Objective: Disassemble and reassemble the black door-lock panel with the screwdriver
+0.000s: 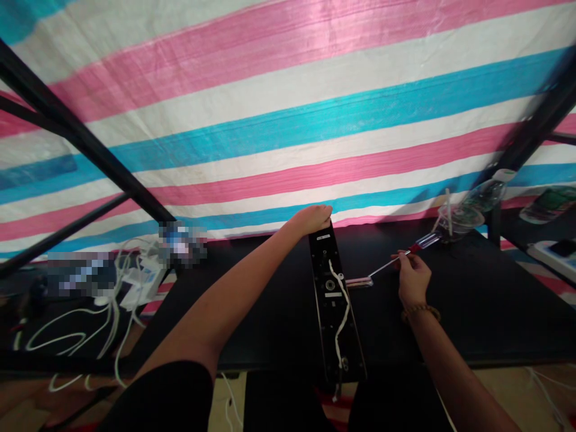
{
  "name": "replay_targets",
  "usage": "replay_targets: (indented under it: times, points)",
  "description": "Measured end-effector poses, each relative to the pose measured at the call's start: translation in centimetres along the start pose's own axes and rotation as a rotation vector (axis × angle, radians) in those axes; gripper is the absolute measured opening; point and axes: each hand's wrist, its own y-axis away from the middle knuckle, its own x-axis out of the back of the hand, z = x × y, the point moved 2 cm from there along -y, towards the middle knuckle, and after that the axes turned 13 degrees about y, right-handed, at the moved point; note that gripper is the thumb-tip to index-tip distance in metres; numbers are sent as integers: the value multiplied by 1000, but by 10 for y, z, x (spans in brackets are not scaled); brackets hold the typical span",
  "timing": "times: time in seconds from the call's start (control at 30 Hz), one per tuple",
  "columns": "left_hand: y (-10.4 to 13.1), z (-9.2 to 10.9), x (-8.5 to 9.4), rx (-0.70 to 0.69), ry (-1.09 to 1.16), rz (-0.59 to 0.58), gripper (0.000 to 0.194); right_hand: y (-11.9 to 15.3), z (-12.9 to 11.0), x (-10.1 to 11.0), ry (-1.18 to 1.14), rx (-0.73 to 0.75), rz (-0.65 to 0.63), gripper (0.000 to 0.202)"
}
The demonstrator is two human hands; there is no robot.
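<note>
A long black panel (327, 324) stands tilted at the middle of the table, its near end by the front edge. It carries small screws, white labels and a white cable (344, 318) running along its length. My left hand (312, 219) is closed over the panel's far end. My right hand (413, 277), with a beaded bracelet at the wrist, pinches a screwdriver (423, 242) near where its red and clear handle meets the thin shaft. The shaft's tip touches or lies close to a small shiny flat bar (360, 281) beside the panel; which, I cannot tell.
The black table (261, 312) backs onto a striped tarp (252, 150). A clear plastic cup (459, 219) and a bottle (489, 189) stand at the back right. White cables (114, 324) tangle on the left. Black metal posts (96, 150) frame both sides.
</note>
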Motion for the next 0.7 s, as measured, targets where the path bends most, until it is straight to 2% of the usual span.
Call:
replay_targets:
  times: [0.27,0.7]
  points:
    - [-4,1,-6,49,16,37,22,1,-5,2,23,-14,4,32]
    - [1,-2,-7,34,40,67,21,0,-3,0,-19,-32,10,32]
